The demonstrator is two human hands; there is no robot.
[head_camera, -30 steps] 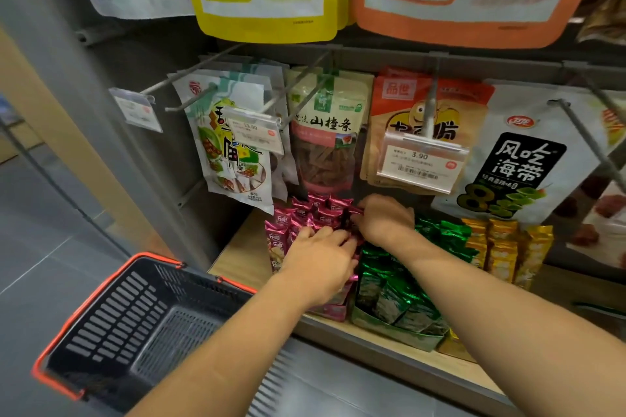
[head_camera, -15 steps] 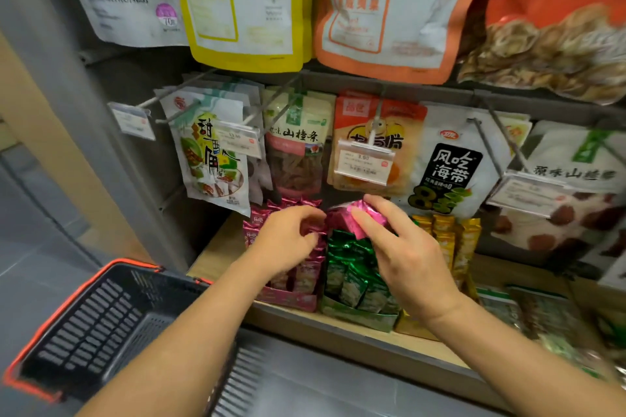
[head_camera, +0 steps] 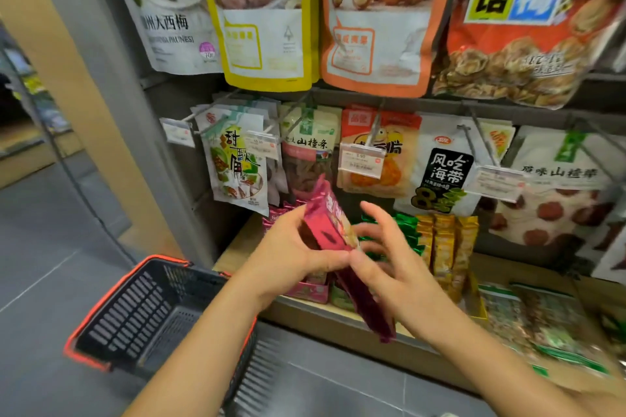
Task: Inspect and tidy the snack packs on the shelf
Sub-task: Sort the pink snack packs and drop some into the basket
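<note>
A long pink snack pack [head_camera: 324, 213] is lifted clear of the shelf and tilted, its top end up and its bottom end toward me. My left hand [head_camera: 291, 250] grips its middle from the left. My right hand [head_camera: 393, 267] holds it from the right, thumb in front and spread fingers behind. Below them stands the pink display box [head_camera: 313, 291] with more pink packs [head_camera: 276, 213] on the wooden shelf [head_camera: 233, 247]. Beside it stand green packs [head_camera: 404, 225] and yellow packs [head_camera: 443, 244].
Bags hang on metal pegs above the shelf, with a price tag [head_camera: 360, 161] sticking out over the hands. A black basket with an orange rim [head_camera: 152, 311] sits low at the left, under my left forearm. Flat green packs [head_camera: 542, 325] lie at the right.
Both hands have drawn one pink pack out of the box and raised it in front of the shelf. The view has tilted up and shows more of the top row.
</note>
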